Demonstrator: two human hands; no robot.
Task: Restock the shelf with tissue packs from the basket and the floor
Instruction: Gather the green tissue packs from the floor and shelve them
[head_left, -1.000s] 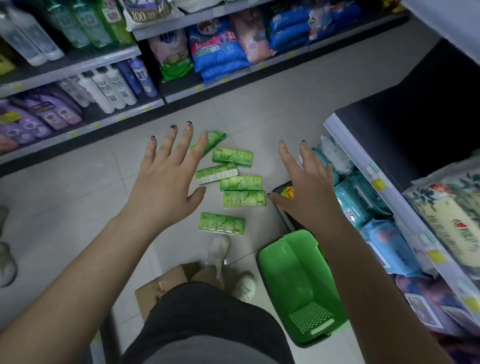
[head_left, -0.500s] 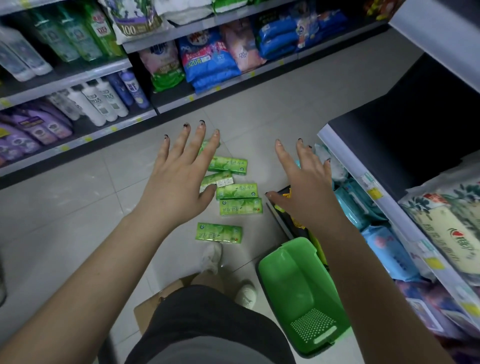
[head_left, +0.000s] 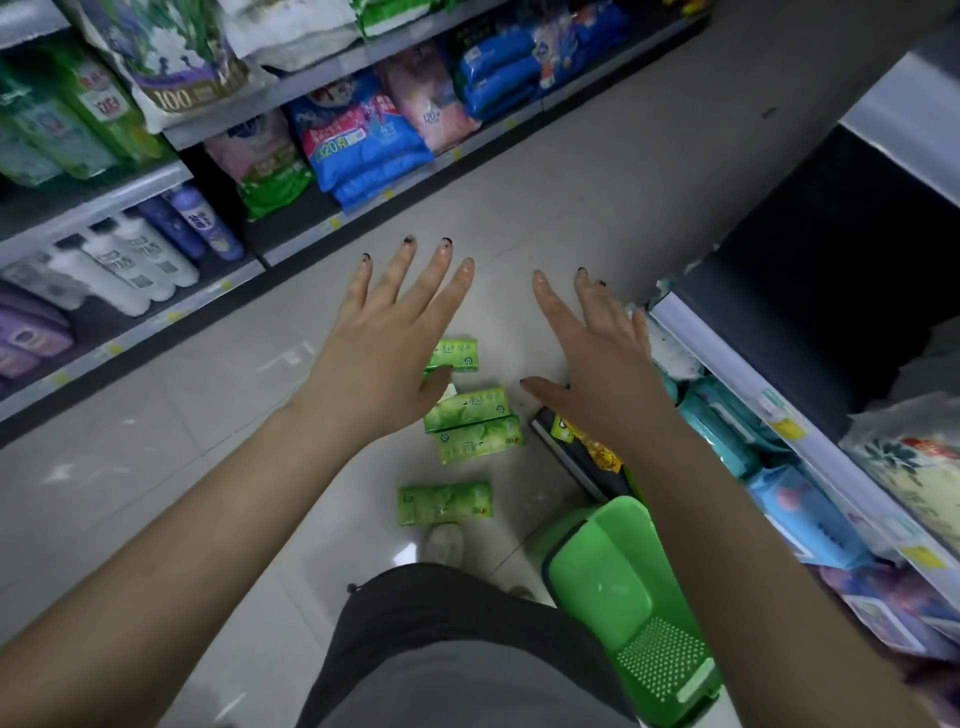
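Note:
Several green tissue packs (head_left: 471, 408) lie scattered on the tiled floor below my hands; one lone pack (head_left: 444, 502) lies nearest my feet. My left hand (head_left: 387, 358) hovers above them with straight, spread fingers, holding nothing and hiding part of the pile. Level with it on the right, my right hand (head_left: 597, 364) is stretched out flat, also holding nothing. The green basket (head_left: 618, 577) stands on the floor under my right forearm, with yellow-labelled packs (head_left: 592, 449) at its far end. The dark, bare shelf (head_left: 831, 291) is at the right.
Shelves with bottles (head_left: 140, 260) and bagged goods (head_left: 358, 135) line the far left side of the aisle. Blue and teal wipe packs (head_left: 727, 436) fill the lower right shelf. A floral pack (head_left: 914, 467) sits on the right shelf. My shoe (head_left: 445, 543) stands by the packs.
Both hands have stayed spread and open while rising in view toward the far shelf; the view has tilted, so the packs and basket sit lower in the frame.

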